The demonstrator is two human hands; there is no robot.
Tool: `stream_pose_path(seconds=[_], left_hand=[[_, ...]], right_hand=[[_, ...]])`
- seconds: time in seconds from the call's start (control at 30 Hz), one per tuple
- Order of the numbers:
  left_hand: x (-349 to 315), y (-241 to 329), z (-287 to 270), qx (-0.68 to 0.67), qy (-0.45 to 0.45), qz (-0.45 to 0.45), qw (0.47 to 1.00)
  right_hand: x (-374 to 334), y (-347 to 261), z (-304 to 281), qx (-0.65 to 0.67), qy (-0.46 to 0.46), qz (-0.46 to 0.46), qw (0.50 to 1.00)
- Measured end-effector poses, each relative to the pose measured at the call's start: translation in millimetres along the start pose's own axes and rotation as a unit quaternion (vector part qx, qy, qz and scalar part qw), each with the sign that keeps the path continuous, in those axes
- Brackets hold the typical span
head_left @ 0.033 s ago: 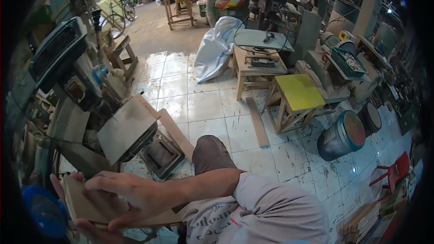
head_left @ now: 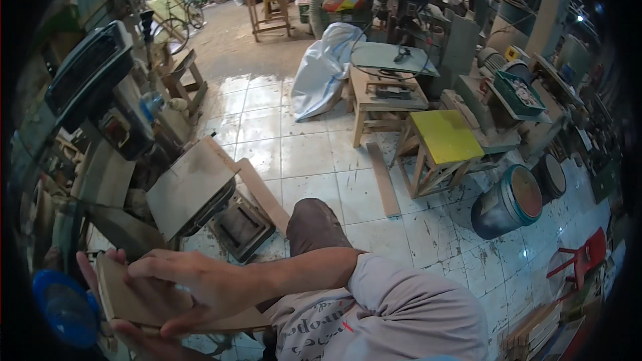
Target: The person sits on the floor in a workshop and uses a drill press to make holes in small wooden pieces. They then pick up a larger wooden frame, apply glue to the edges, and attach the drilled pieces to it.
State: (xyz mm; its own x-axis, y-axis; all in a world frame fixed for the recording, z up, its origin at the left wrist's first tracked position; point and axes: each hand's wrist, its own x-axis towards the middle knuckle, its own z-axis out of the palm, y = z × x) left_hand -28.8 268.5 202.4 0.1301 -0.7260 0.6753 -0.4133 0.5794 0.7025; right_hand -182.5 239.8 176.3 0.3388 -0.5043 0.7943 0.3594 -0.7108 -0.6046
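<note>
A flat, pale-brown wooden board [head_left: 119, 297] with a thin edge sits at lower left, clasped in the left hand's [head_left: 142, 342] grip; the right hand [head_left: 194, 282] touches its face, grip unclear.

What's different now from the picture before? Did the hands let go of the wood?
Hardly anything: the room sits a tiny bit farther right in the picture, probably because the head camera turned slightly. Nothing was picked up or let go. The right hand and left hand still hold the wooden board; the yellow-topped stool stayed put.
</note>
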Motion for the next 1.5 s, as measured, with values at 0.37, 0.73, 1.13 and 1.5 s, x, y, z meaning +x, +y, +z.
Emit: stream_pose_path(seconds=[0.37, 0.73, 1.13, 1.5], left_hand=[[-19.7, -16.2, -9.1, -0.042, -0.042, -0.060, 0.996], [-41.3, -70.2, -5.4, -0.131, -0.101, -0.121, 0.979], [-31.8, -41.7, 1.9, -0.122, -0.131, -0.150, 0.972], [-24.8, -24.4, 25.7, -0.194, -0.097, -0.107, 0.970]], right_hand=[[9.3, 14.3, -4.0, -0.049, 0.042, 0.001, 0.998], [19.3, -3.4, -28.3, 0.002, 0.048, 0.098, 0.994], [27.1, -13.3, -35.3, -0.002, 0.050, 0.086, 0.995], [32.6, -12.2, -33.7, 0.022, 0.064, 0.082, 0.994]])
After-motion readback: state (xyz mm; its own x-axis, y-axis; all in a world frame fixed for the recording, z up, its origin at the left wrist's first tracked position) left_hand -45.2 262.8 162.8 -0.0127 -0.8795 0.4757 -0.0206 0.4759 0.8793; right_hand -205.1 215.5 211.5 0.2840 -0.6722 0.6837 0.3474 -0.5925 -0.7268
